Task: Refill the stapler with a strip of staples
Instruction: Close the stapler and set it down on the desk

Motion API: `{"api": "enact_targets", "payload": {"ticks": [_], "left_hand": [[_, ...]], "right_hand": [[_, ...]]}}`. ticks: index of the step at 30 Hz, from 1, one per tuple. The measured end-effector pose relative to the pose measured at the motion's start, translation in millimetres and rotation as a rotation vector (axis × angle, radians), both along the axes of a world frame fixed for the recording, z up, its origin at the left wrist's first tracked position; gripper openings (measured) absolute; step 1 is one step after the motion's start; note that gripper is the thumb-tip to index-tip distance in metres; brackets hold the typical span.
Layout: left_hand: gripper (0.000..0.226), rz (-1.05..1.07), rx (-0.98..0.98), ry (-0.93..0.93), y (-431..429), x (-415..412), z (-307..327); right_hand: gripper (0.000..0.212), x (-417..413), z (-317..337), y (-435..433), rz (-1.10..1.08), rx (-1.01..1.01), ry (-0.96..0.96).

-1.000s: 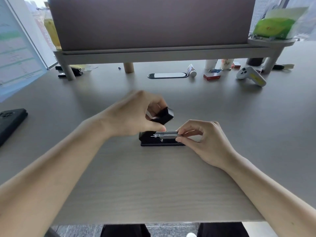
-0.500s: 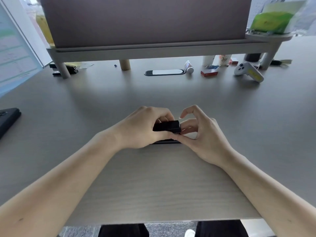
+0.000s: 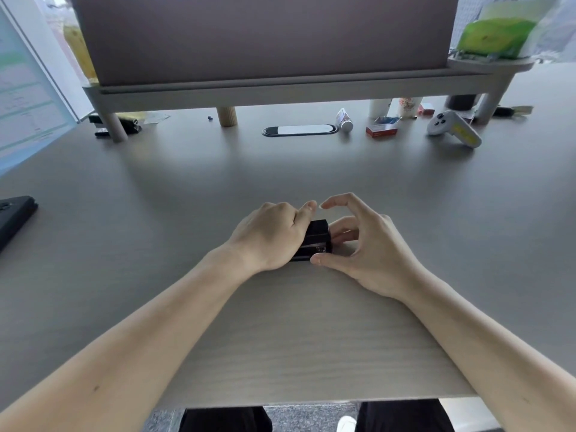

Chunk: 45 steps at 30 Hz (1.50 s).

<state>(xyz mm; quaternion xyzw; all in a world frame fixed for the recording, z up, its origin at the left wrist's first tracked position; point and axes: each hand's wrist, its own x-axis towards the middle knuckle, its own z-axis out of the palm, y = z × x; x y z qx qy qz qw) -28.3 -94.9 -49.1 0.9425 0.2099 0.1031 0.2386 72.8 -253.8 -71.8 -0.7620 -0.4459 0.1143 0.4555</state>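
Note:
A small black stapler lies on the grey wooden desk, its lid down. My left hand rests over its left part and top, fingers wrapped on it. My right hand sits at its right end: the thumb touches the near front corner, middle fingers touch the end, and the index finger arches above. The staple strip is hidden from view.
A monitor stand spans the back of the desk. Under and beside it lie a red box, a small tube, a grey controller and a cable slot. A black phone lies at the left edge.
The stapler's lid, raised a second ago with the metal staple channel showing, is now down. My left hand has settled on top; my right hand shifted from the channel to the stapler's end.

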Motion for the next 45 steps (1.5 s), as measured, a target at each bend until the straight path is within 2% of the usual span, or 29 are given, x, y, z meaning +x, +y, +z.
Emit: {"api": "enact_targets", "payload": {"ticks": [16,26,30,34,37,45], "left_hand": [[0.071,0.029,0.126,-0.036,-3,1,-5],[0.07,0.01,0.045,-0.044,-2,-2,-2],[0.06,-0.056,-0.041,-0.135,4,-5,-6],[0.023,-0.19,-0.092,-0.296,10,-25,0],[0.026,-0.265,-0.03,-0.279,18,-40,-3],[0.032,-0.263,0.037,-0.199,41,-63,-14]], "right_hand": [[0.071,2,-2,0,-0.004,-0.004,-0.013],[0.07,2,-3,1,-0.008,-0.006,-0.035],[0.069,2,-4,1,0.001,0.01,-0.033],[0.066,4,-5,0,0.014,0.029,-0.029],[0.064,5,-6,0,0.022,0.028,-0.046],[0.059,6,-9,0,0.044,-0.035,-0.12]]}}
